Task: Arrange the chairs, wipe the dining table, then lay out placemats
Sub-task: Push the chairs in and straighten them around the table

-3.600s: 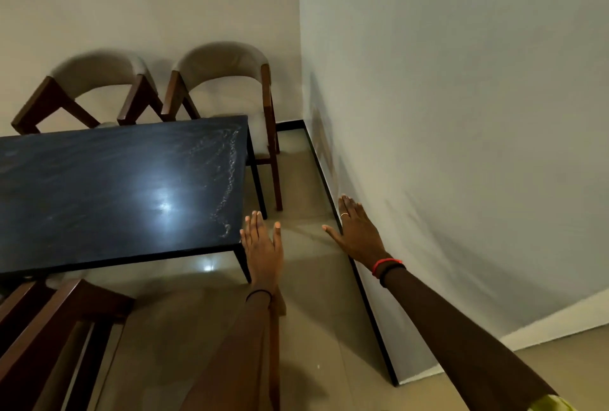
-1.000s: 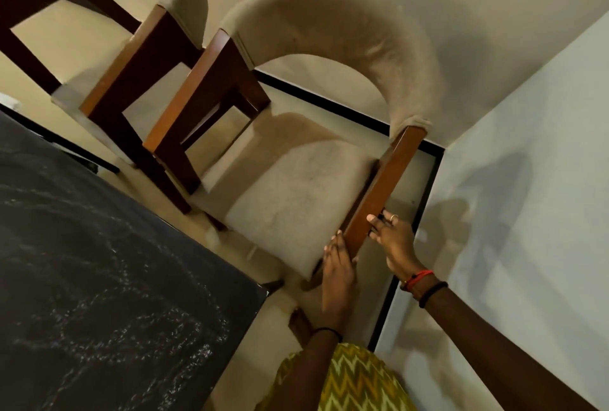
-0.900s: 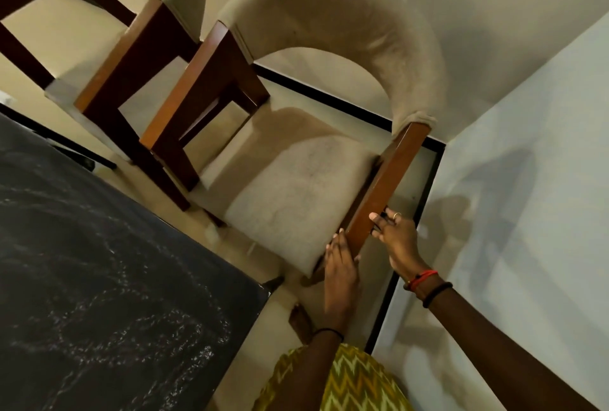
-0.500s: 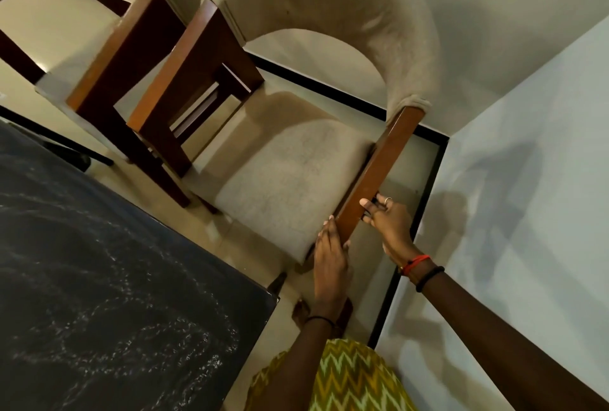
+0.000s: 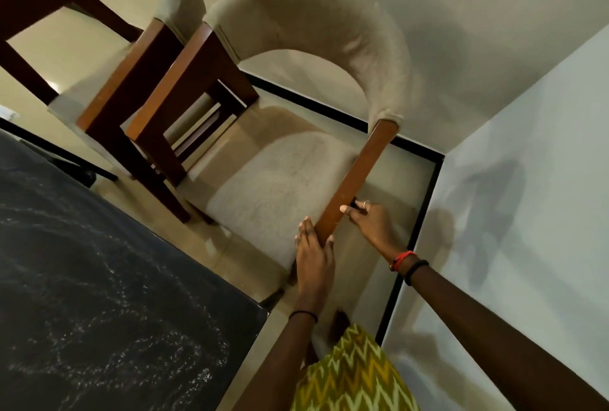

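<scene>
A beige upholstered chair (image 5: 276, 186) with a wooden frame stands in the room's corner, its curved back toward the far wall. My left hand (image 5: 313, 252) lies flat against the front corner of its seat, at the lower end of the wooden arm post (image 5: 359, 173). My right hand (image 5: 369, 216) grips that same post from the right side, fingers wrapped round it. The black stone dining table (image 5: 108, 295) fills the lower left, its corner close to the chair's seat.
A second matching chair (image 5: 131, 74) stands right beside the first, on its left, frames almost touching. The grey wall (image 5: 514, 213) with a black skirting runs close along the right. A narrow strip of floor lies between chair and wall.
I walked from the table's near end to the corner chair and took hold of its arm post. Over the last second the chair has shifted left, closer to the second chair.
</scene>
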